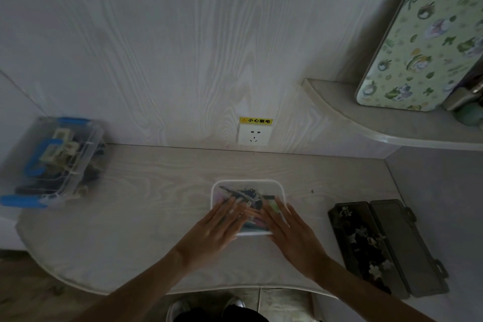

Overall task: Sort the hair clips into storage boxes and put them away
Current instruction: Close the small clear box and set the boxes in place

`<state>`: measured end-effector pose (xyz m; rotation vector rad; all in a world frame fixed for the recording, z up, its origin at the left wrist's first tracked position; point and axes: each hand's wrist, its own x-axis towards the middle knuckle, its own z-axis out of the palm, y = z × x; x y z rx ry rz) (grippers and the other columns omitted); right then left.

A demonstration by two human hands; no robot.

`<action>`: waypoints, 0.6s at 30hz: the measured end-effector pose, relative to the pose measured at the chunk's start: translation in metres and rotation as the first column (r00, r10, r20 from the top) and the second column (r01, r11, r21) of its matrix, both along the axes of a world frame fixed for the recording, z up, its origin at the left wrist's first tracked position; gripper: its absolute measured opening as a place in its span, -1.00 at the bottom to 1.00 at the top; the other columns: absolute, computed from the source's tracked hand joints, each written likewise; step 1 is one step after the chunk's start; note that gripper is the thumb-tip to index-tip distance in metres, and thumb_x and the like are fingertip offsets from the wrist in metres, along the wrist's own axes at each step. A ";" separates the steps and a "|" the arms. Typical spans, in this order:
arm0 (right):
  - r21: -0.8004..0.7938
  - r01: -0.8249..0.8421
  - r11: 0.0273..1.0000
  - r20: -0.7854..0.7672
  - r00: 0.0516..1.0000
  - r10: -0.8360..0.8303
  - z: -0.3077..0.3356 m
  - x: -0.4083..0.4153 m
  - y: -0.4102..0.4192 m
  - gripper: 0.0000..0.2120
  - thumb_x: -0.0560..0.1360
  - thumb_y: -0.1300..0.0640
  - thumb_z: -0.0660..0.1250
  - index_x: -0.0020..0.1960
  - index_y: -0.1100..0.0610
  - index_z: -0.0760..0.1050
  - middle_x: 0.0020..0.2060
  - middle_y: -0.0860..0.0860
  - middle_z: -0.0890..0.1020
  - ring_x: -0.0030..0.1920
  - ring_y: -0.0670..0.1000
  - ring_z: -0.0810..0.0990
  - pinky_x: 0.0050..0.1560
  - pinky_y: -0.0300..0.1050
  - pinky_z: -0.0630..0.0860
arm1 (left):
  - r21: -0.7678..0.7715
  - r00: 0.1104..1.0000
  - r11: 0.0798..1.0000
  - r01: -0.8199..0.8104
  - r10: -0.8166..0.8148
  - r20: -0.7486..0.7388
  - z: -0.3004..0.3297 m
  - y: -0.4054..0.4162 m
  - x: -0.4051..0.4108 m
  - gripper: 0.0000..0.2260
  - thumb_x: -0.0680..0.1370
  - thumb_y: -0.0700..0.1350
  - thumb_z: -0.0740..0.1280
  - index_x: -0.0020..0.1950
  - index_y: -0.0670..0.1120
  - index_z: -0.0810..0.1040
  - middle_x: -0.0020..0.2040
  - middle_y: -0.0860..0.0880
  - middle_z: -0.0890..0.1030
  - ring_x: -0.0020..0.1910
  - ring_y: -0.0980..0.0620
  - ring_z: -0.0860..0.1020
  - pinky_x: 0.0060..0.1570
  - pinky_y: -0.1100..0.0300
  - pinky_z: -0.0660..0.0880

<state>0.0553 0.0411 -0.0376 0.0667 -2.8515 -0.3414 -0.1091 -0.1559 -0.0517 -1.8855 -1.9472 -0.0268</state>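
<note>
While both hands flat on white box [271,183] lid | clear bin [52,162] left | dark case [386,246] right

On the desk [162,191], a lidded box [247,185] sits centre under both hands, left hand [213,230] and right hand [294,236] flat on top, with a bin [52,162] far left holding apparently clips, a case [386,246] lying open at right, and a socket [253,134] on the wall behind.
</note>
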 end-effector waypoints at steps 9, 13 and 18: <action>-0.143 0.042 0.989 0.140 0.990 -0.021 0.006 -0.001 0.000 -0.31 0.51 0.04 0.20 0.52 0.19 -0.05 0.44 0.15 0.25 0.44 0.20 0.21 0.41 0.11 0.19 | 0.032 0.999 0.999 0.006 -0.008 0.044 0.015 0.005 -0.006 -0.62 0.67 -0.08 -0.08 0.40 -0.12 0.34 0.35 -0.14 0.46 0.34 -0.12 0.43 0.34 -0.03 0.37; -0.407 0.174 0.897 0.200 0.975 -0.098 0.029 -0.006 -0.005 -0.46 0.58 -0.12 0.02 0.50 0.05 0.04 0.43 0.03 0.30 0.44 0.06 0.27 0.31 0.08 0.43 | 0.021 0.971 0.999 -0.028 0.022 0.239 0.030 0.010 -0.006 -0.46 0.43 0.10 0.38 0.35 -0.04 0.34 0.30 -0.04 0.53 0.28 -0.01 0.50 0.39 0.03 0.31; -0.670 0.283 0.687 0.143 0.956 -0.255 0.045 -0.006 -0.016 -0.41 0.53 -0.26 0.08 0.47 -0.02 0.12 0.46 -0.12 0.15 0.49 -0.16 0.01 0.49 -0.08 0.04 | 0.037 0.778 0.971 -0.237 0.167 0.605 0.039 0.004 0.006 -0.28 0.40 0.24 0.33 0.46 -0.03 0.22 0.47 -0.05 0.27 0.44 0.03 0.26 0.32 0.07 0.38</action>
